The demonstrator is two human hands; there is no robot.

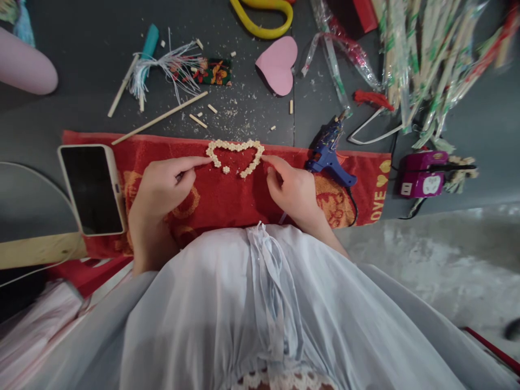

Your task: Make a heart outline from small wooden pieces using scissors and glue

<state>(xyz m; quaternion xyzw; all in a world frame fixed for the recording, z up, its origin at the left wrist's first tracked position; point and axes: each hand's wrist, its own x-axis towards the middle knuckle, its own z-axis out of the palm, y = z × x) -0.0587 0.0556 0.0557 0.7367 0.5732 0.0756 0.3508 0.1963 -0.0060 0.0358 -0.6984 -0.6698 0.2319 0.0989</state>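
Small cream bead-like pieces, joined in a row [236, 146], make an open heart-like outline on a red towel [227, 203]. A gap shows at the lower side, with a small separate cluster [226, 170] beside it. My left hand [164, 184] has its index finger stretched to the left edge of the outline, the other fingers curled and holding nothing visible. On the opposite side, my right hand [294, 187] points its index finger at the right edge, thumb apart from it. Whether the fingertips touch the pieces is hard to tell.
A blue glue gun [327, 154] lies right of my right hand, its cord trailing down. At left is a phone [94, 189]. Beyond the towel are thin sticks [162, 116], a pink paper heart [278, 65], yellow-handled scissors [264, 30], wrapped stick bundles [430, 59] and a purple box [422, 173].
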